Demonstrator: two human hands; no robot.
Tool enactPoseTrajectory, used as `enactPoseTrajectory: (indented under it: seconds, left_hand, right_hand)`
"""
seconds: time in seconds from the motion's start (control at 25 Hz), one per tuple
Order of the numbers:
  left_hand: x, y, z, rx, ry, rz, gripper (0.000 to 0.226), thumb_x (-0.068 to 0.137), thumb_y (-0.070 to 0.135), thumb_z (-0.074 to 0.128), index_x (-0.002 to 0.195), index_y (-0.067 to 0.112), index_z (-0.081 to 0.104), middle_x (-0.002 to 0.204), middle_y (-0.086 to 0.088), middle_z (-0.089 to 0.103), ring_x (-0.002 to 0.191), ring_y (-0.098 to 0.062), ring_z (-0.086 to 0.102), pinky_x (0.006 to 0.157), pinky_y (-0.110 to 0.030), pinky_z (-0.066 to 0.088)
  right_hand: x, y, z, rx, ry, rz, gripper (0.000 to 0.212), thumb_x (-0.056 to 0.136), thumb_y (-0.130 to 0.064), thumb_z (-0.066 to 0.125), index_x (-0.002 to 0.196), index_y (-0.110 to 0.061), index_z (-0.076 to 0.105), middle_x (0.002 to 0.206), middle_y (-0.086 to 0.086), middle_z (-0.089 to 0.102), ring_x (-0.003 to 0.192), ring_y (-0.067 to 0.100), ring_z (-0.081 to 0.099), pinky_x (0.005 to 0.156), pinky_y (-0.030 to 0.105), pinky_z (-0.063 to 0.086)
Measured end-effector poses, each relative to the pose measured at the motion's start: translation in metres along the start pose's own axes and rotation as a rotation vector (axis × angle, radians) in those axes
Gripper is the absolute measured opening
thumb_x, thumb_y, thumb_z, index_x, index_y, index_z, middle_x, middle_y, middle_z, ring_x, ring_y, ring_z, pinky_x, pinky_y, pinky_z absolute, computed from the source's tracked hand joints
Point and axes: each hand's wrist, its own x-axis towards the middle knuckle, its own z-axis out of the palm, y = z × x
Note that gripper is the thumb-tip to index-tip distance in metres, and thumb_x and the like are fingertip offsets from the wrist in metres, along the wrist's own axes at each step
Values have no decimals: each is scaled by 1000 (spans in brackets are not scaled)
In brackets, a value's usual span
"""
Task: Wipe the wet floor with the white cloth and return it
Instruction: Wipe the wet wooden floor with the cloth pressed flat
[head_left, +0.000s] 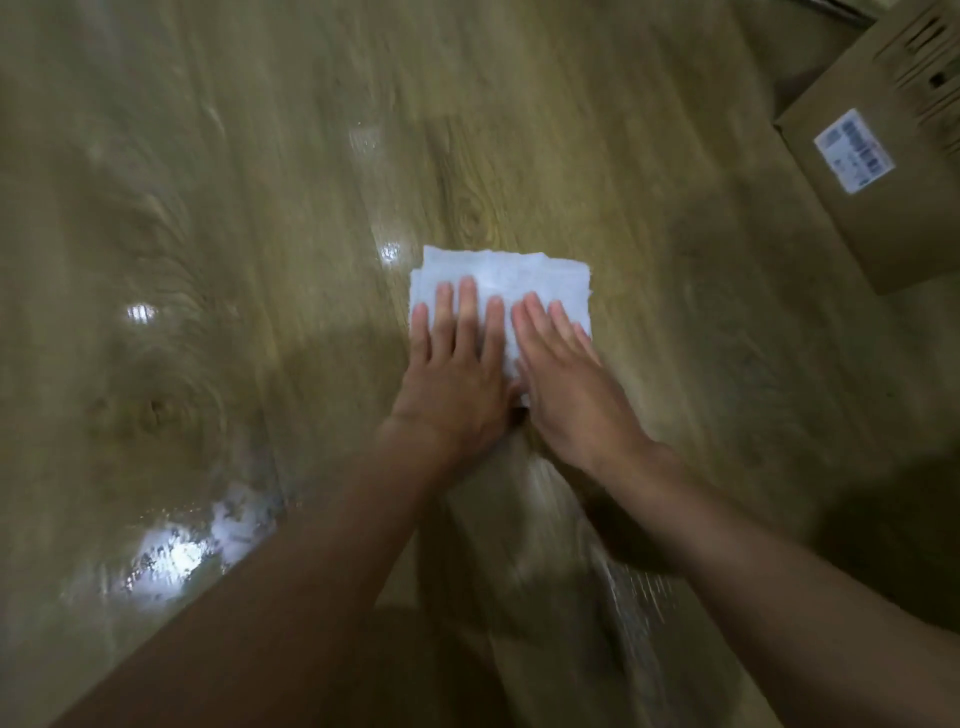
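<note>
Left hand and right hand press flat on white cloth.

Floor: wood-grain, glossy, wet patches lower left. On it: white cloth, folded flat, near centre; cardboard box with white label, upper right, well apart from cloth.

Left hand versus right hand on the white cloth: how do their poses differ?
The left hand points its fingers straight ahead, while the right hand slants in toward it. The left hand's fingers are slightly spread; the right hand's lie closer together. The left hand covers the left edge of the white cloth, the right hand its right part. Both lie flat, palm down, with straight fingers pressing the cloth to the floor.
</note>
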Motion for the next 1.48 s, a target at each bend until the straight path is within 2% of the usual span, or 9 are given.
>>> enactPoseTrajectory:
  seconds: [0.16,0.36,0.48,0.6,0.84,1.0,1.12,1.36,1.48]
  left_hand:
    - [72,-5,-17,-67,-31,-56,76,98,48,29,153,9,-6,157,-23,-15,145,-40,-14,115,-52,-9]
    - [111,13,-36,-104,-125,-99,73,99,46,34,154,16,-2,159,-16,-13,147,-34,-11,118,-48,-5]
    - [51,43,-14,-45,-15,68,70,99,47,33,154,18,0,160,-15,-10,148,-32,-8,118,-46,-4]
    - [35,66,-7,23,-80,203,72,99,49,31,154,15,-1,159,-17,-11,148,-33,-10,117,-47,-5]
    - [134,101,-44,4,-233,120,70,101,44,31,153,13,-5,158,-18,-16,147,-34,-13,118,-50,-4]
    - [78,113,-26,98,-164,251,69,101,43,28,153,13,-4,158,-21,-14,147,-37,-10,118,-49,-3]
    - [37,120,-10,127,-155,324,70,100,44,28,153,13,-6,158,-21,-14,147,-36,-10,118,-44,-4]
    - [132,157,-40,100,-252,263,70,102,44,28,153,14,-10,158,-19,-17,147,-33,-14,119,-44,-3]
    - [127,164,-39,127,-252,279,67,103,42,24,153,15,-10,158,-18,-18,147,-33,-13,119,-45,-2]
  right_hand:
    - [62,27,-25,21,-8,24,55,104,-23,24,154,-12,5,163,4,0,150,25,-2,120,38,4]
    - [85,58,-49,76,-78,17,55,104,-21,27,154,-10,7,162,9,2,149,28,2,120,40,10]
    - [-2,59,-15,40,41,86,54,105,-27,26,154,-11,10,162,6,6,150,25,3,121,37,10]
    - [-41,80,-5,36,20,120,54,105,-27,25,154,-10,11,162,6,8,150,22,4,121,36,9]
    - [39,140,-57,28,-156,185,70,101,-27,41,151,3,2,160,20,2,149,30,3,118,32,2]
    - [-43,108,-22,125,-33,239,65,100,-29,31,152,-1,5,161,16,4,149,29,4,119,41,11]
    - [-105,90,5,197,66,269,61,98,-24,27,154,-8,10,162,8,6,150,22,2,122,35,5]
    - [-22,171,-29,174,33,349,61,101,-22,34,154,-12,6,163,7,2,150,23,2,121,39,9]
    - [-36,174,-22,220,74,382,60,100,-25,31,154,-11,10,162,7,6,150,23,5,121,40,9]
